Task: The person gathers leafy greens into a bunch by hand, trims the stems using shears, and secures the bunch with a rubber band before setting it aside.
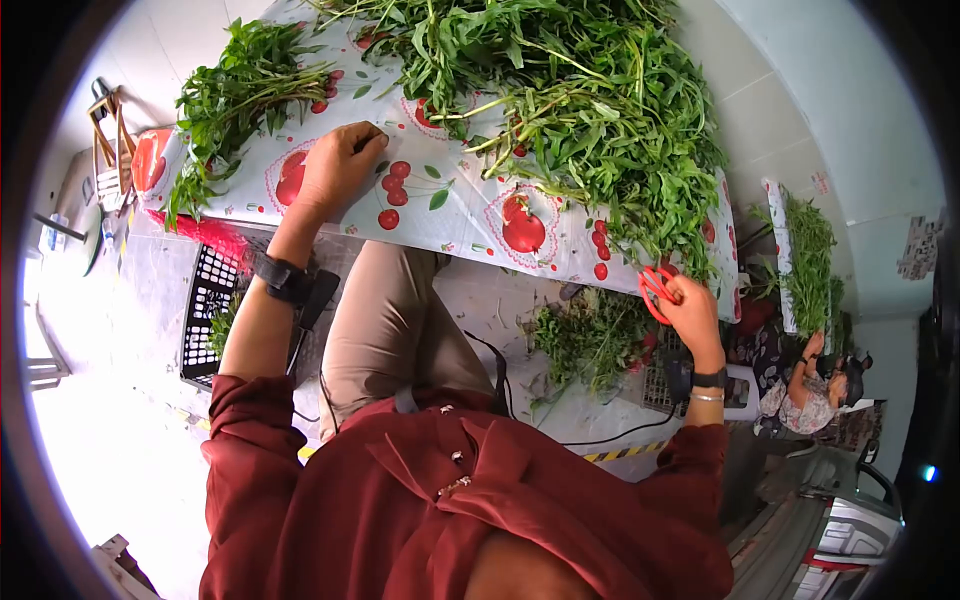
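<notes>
On the fruit-patterned tablecloth (455,215), my left hand (340,165) rests with its fingers curled in; whatever they may hold is hidden. A smaller bunch of leafy stems (235,105) lies to its left. My right hand (692,315) grips red-handled scissors (657,293) at the table's front right edge; the blades are hard to make out. Just above the scissors, leaves hang from a large heap of green stems (610,130) that covers the back and right of the table.
Below the table are a black crate (210,310) at left and loose greens (590,340) on the floor. Pink netting (215,238) hangs at the left edge. At far right a co-worker (810,395) reaches to another table with greens (808,250).
</notes>
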`<control>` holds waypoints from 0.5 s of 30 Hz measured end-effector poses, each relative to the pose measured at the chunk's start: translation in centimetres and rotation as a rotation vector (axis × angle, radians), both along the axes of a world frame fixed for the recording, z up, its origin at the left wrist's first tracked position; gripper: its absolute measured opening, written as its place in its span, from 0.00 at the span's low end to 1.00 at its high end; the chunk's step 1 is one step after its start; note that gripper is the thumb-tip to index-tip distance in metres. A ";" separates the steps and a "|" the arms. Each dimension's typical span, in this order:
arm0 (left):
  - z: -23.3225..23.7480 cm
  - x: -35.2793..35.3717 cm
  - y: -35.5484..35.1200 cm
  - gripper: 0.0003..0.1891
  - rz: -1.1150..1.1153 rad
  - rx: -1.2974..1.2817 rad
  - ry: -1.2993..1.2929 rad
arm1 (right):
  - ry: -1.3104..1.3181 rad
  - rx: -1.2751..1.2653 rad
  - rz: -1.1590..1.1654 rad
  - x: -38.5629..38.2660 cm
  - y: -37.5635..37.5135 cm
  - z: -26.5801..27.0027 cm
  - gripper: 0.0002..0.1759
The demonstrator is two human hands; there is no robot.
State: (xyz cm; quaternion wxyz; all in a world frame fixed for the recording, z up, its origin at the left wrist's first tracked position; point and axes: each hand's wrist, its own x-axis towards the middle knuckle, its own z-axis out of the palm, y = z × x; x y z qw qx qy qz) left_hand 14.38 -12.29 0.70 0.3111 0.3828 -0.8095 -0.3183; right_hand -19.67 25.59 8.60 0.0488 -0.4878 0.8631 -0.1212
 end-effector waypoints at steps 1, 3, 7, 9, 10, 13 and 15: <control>-0.1 0.0 0.0 0.14 0.007 0.002 0.000 | -0.004 -0.030 0.000 0.0 0.6 0.1 0.10; -0.3 0.1 -0.1 0.14 -0.009 -0.032 0.014 | -0.008 -0.045 -0.003 -0.2 1.8 0.2 0.11; -0.1 -0.1 0.0 0.14 -0.016 -0.053 0.007 | -0.150 -0.158 -0.041 -0.7 3.1 -0.5 0.10; -0.2 -0.1 0.0 0.14 0.010 -0.018 0.002 | -0.118 -0.197 0.015 0.7 1.7 0.2 0.10; -0.2 -0.1 0.1 0.14 0.000 -0.022 0.004 | -0.116 -0.202 0.006 1.0 1.1 0.1 0.10; 0.2 -0.2 0.3 0.15 0.018 -0.023 0.000 | -0.062 -0.194 0.102 1.6 -1.4 -0.4 0.11; 0.2 -0.1 0.2 0.15 0.010 0.018 -0.010 | -0.092 -0.201 0.095 2.1 -3.3 -0.8 0.11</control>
